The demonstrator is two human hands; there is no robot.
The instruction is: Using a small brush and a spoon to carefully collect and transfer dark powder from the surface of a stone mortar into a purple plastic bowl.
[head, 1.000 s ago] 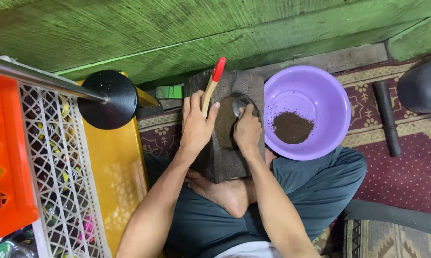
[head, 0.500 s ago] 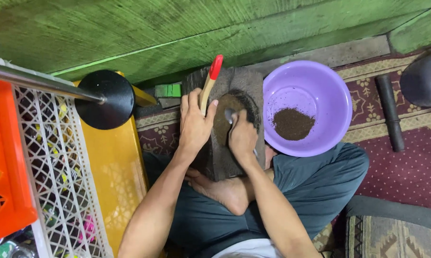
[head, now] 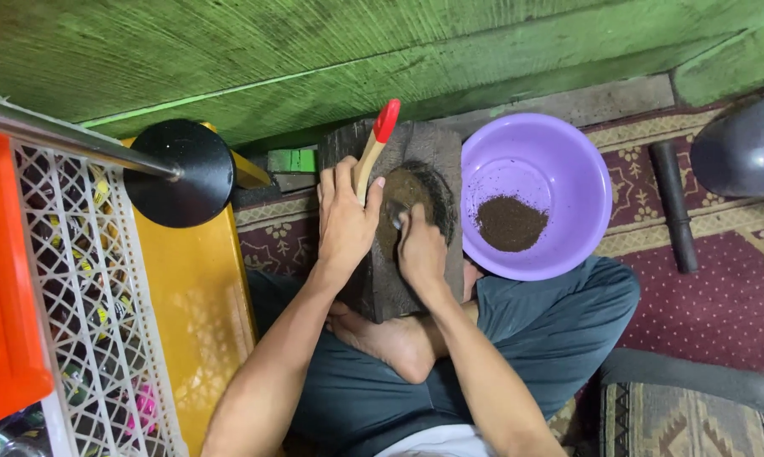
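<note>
Head view: right hand has slid down the stone slab.

The scene is lit evenly by soft, diffuse light, and no single source can be made out. Only faint shadows are cast under the forearms. A mild sheen is seen on the purple plastic basin. Sharpness is held at the centre; slight wide-angle bending and softness are noticed toward the edges.
</note>
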